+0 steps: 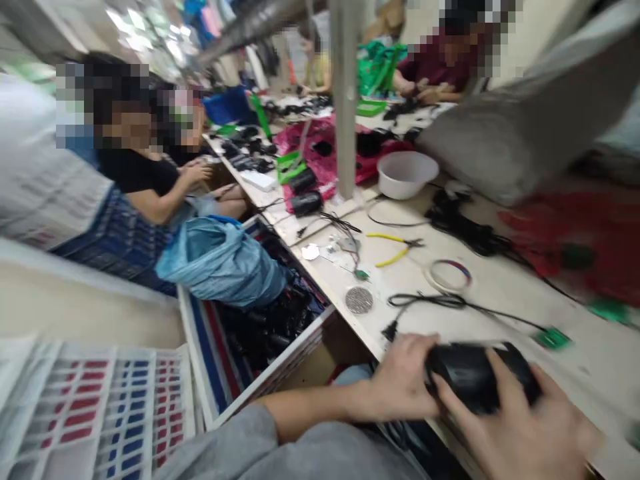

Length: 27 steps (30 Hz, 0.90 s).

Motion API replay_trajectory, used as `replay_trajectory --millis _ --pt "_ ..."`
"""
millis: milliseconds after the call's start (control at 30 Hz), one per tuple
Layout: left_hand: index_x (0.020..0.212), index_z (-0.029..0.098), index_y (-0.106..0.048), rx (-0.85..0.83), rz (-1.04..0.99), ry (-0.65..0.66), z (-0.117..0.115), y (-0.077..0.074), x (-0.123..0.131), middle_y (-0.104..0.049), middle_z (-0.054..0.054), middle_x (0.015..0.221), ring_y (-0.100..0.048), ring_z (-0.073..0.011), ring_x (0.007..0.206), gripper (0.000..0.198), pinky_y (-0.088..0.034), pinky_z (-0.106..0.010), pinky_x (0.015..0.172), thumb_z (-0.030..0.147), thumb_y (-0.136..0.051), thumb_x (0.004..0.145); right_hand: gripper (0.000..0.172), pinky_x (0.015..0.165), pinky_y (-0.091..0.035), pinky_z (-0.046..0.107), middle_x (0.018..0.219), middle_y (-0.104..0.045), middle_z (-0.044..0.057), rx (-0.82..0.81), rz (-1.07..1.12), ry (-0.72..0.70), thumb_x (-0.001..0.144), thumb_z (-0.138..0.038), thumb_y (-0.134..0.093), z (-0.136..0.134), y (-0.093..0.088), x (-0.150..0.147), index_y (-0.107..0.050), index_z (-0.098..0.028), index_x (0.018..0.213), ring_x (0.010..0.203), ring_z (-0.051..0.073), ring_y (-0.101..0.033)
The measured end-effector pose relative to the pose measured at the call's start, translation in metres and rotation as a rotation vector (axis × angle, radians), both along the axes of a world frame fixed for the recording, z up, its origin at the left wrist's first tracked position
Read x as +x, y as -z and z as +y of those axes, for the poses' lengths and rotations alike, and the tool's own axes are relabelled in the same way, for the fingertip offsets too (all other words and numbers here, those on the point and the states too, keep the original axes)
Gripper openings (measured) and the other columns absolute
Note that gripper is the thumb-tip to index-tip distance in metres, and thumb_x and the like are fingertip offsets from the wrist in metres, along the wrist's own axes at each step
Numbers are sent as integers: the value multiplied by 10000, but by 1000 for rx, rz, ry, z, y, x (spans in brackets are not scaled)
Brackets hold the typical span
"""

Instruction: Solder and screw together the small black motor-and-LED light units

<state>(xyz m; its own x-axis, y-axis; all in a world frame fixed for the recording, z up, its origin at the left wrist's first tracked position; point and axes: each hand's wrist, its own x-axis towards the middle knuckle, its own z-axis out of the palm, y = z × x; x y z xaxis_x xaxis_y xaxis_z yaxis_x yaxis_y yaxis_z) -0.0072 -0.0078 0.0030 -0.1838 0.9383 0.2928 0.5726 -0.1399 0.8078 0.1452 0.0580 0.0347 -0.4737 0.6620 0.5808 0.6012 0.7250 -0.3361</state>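
Observation:
A glossy black rounded casing (467,377) is held between both hands over the table's near edge; its exact kind is not plain. My left hand (407,377) closes on its left end. Over its top and right side wrap the fingers of my right hand (535,420), which is slightly blurred. Just beyond lies a black cable with a plug (455,301), joined to a small green circuit board (553,338). Near my left hand is a round clear dish of small metal parts (359,301). Yellow-handled cutting pliers (400,248) and a ring of thin wire (449,275) lie farther back.
To the left, a crate (313,327) holds black parts and a blue bag (225,263). A metal post (344,100) rises from the table beside a white bowl (407,175). Black cables (463,223) lie at the back. Co-workers sit at left and across.

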Motion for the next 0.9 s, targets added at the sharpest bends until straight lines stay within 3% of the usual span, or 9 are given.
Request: replay_trajectory --millis 100,233,367,467,533,633,700,767,900 --pt "1441 172 -400 -9 -39 -48 -3 -6 -3 -596 -156 1310 -593 -330 1205 847 -507 -533 1045 257 -736 668 638 886 -475 583 1223 -586 237 29 1 177 874 -629 -605 -8 -29 -4 -611 -162 1308 1083 421 -594" --pt "1411 184 -437 -29 -21 -59 1 -11 -5 -615 -137 1265 -609 -308 1157 871 -534 -496 1002 268 -842 644 692 902 -509 534 1174 -662 137 -233 142 375 856 -741 -552 10 -42 25 -600 -243 1333 1053 344 -639" --pt "1391 185 -454 -3 42 -64 2 -14 -4 -619 -125 1234 -613 -294 1122 861 -550 -471 969 240 -857 632 854 995 -400 655 1260 -575 270 -37 57 625 770 -825 -581 37 -32 75 -659 -145 1281 1219 474 -529" --pt "1374 184 -463 11 73 -72 2 -14 -3 -616 -120 1221 -608 -291 1122 831 -550 -464 966 222 -849 639 885 929 -408 665 1198 -561 302 19 -24 605 765 -850 -543 50 -17 96 -675 -114 1238 1176 494 -524" --pt "1365 188 -465 14 84 -73 2 -15 -4 -613 -118 1222 -606 -290 1130 812 -545 -464 974 219 -845 648 816 904 -423 620 1180 -568 285 57 -61 583 807 -811 -535 49 -14 95 -673 -118 1214 1157 470 -528" --pt "1359 194 -466 14 92 -62 2 -17 -4 -612 -116 1227 -606 -288 1137 805 -540 -461 981 216 -847 651 415 863 -449 469 1049 -635 180 150 -49 513 929 -539 -611 30 -25 70 -668 -154 1074 1015 336 -592" --pt "1353 193 -468 12 98 -60 2 -18 -4 -614 -116 1220 -607 -287 1133 809 -541 -458 976 221 -856 644 134 729 -436 341 801 -637 59 119 -31 368 969 -296 -594 10 -33 44 -621 -184 900 764 211 -575" --pt "1349 192 -466 8 101 -67 2 -19 -4 -616 -114 1209 -613 -283 1121 800 -545 -454 966 222 -852 650 128 683 -428 298 740 -616 19 -22 -45 206 963 -236 -591 -7 -36 20 -579 -189 844 706 173 -550" --pt "1347 190 -460 15 97 -65 2 -18 -4 -618 -111 1194 -618 -275 1111 763 -549 -444 955 212 -825 678 153 647 -414 300 720 -590 17 -59 -75 210 959 -240 -585 -22 -25 -6 -548 -198 816 698 178 -536"
